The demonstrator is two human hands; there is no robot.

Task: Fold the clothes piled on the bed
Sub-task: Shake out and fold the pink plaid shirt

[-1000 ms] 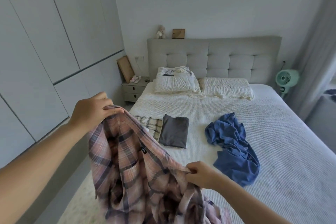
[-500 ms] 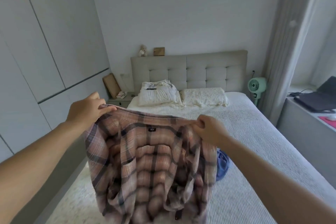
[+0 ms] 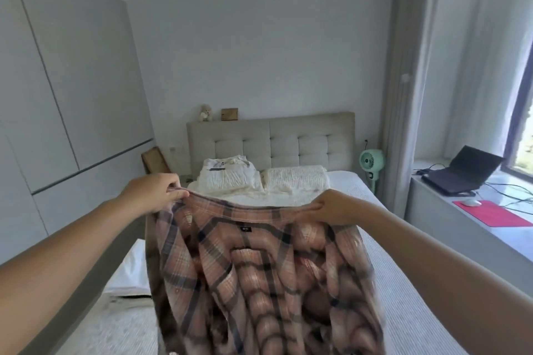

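Pale walls, a tufted headboard (image 3: 271,141), tall wardrobe doors (image 3: 57,89) left, a daylit window (image 3: 522,130) beside grey curtains (image 3: 403,89).

The hanging pink-and-brown plaid flannel shirt (image 3: 259,277) screens the middle and foot of the white-covered bed (image 3: 403,282); anything lying there cannot be seen. Its hem is cut off by the bottom edge. Its small black neck label (image 3: 246,229) is illegible. Lower folds are motion-blurred.
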